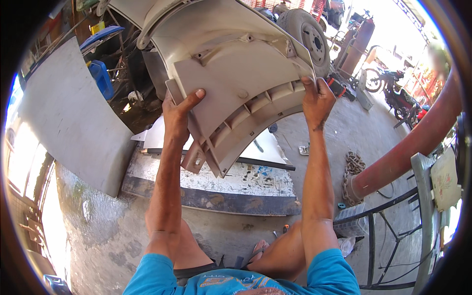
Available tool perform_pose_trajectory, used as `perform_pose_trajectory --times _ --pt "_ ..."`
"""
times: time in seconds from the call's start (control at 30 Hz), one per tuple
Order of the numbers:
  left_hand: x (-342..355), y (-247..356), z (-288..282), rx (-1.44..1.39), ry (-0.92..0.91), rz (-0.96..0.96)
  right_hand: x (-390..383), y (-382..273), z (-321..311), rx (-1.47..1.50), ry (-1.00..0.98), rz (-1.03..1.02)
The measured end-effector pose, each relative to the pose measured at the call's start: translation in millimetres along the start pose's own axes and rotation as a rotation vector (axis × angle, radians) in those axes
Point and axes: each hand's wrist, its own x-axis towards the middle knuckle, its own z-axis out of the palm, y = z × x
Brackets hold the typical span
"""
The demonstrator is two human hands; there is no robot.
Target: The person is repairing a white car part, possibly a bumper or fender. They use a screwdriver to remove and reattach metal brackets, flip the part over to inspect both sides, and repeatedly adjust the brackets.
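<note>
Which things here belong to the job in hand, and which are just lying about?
In the job:
curved grey body panel
left hand and right hand, both gripping it

Apparently just about:
wheel with tyre
motorcycle
chain
blue plastic container

The big tan-gray panel [231,73] is curved, with brown smudges. A row of little pockets runs near its bent lower edge. It tilts, held up in the air.

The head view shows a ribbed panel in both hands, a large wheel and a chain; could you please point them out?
Ribbed panel [236,91]: head view, on its broad face above the ribs.
Large wheel [312,42]: head view, on its central disc.
Chain [352,165]: head view, on its piled links.
</note>
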Motion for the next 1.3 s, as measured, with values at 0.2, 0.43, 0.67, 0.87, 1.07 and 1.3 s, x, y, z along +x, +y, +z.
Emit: perform_pose_trajectory --times 0.2,0.43,0.67,0.87,1.07,1.3 --pt "2.9 -7.2 -4.0 -0.004 -0.01 -0.011 -2.2 2.2 2.9 0.035 0.019 -0.014" --pt "4.3 -5.6 -2.0 -0.044 -0.006 -0.022 -4.2 13.0 6.6 0.058 0.02 -0.018" --pt "3.7 -4.8 -1.9 -0.043 0.006 -0.01 -6.1 16.1 8.2 0.13 -0.054 0.029" --pt "3.2 -5.6 -1.0 0.037 0.028 -0.002 -2.5 24.8 0.2 0.162 -0.231 0.026" --pt "3.6 -6.2 -2.4 0.089 0.023 0.025 3.5 18.9 -6.2 0.215 -0.415 0.077" --pt "-2.8 -1.9 6.9 0.149 -0.02 0.057 0.8 38.7 -4.3 0.181 -0.394 0.123"
